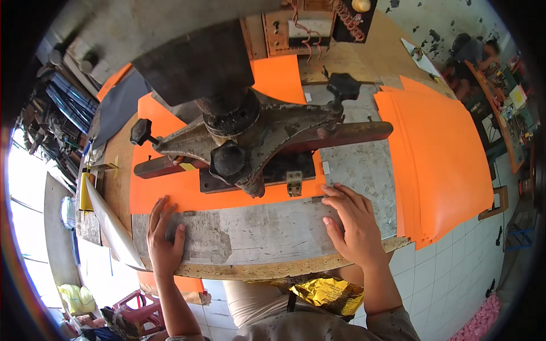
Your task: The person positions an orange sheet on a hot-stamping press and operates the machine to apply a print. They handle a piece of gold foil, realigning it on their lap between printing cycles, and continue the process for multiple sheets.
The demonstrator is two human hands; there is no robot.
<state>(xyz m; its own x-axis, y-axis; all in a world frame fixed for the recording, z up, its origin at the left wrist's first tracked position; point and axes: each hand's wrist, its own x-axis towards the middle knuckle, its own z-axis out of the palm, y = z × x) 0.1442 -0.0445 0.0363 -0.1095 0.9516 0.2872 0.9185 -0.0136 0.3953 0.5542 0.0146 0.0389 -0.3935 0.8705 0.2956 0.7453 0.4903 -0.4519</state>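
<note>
A thin orange sheet [149, 184] lies flat on the grey metal plate [267, 236] of the workbench, under a press head [233, 125] with black knobs. Below the head hangs a dark rectangular block with a small metal bracket [294, 183]. Whether the block touches the sheet I cannot tell. My left hand [165, 238] rests at the sheet's near left edge, fingers stretched out over it. Fingers apart, my right hand [354, 224] reaches to the near right corner of the same sheet. Neither hand grips anything. The sheet's middle is hidden beneath the press.
A stack of orange sheets [438, 165] sits at the bench's right edge. A control box [298, 28] with coiled wires stands behind. At left are a dark sheet [122, 108] and a curved white sheet [114, 227]. Gold foil [330, 292] lies by my lap. Another person [480, 57] sits far right.
</note>
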